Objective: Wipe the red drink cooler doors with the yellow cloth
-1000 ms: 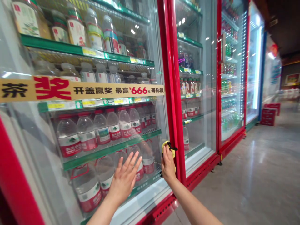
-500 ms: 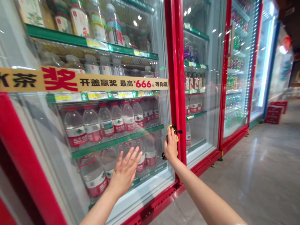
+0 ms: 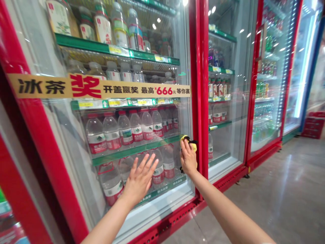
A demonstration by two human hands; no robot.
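My right hand [image 3: 189, 158] presses a yellow and black cloth [image 3: 194, 147] to the glass door [image 3: 175, 117], close to its red right-hand frame. Parts of the cloth stick out around the fingers; the palm hides the rest. My left hand [image 3: 140, 179] is held with fingers spread in front of the lower glass and holds nothing. Whether it touches the glass, I cannot tell. Behind the glass, water bottles [image 3: 125, 130] with red-and-white labels stand in a row. Larger water bottles [image 3: 110, 183] fill the shelf beneath, partly hidden by my left hand.
A tan banner strip [image 3: 101, 86] with printed characters runs across the door. Green-edged shelves [image 3: 119, 47] hold more drinks above. To the right stand further red-framed coolers [image 3: 269, 101] and stacked red boxes [image 3: 312, 125]. Grey shiny floor [image 3: 274, 189] lies in front.
The view has turned left, so the cooler appears further right. My right hand and the cloth have shifted left from the red frame's edge onto the glass. My left hand stays spread.
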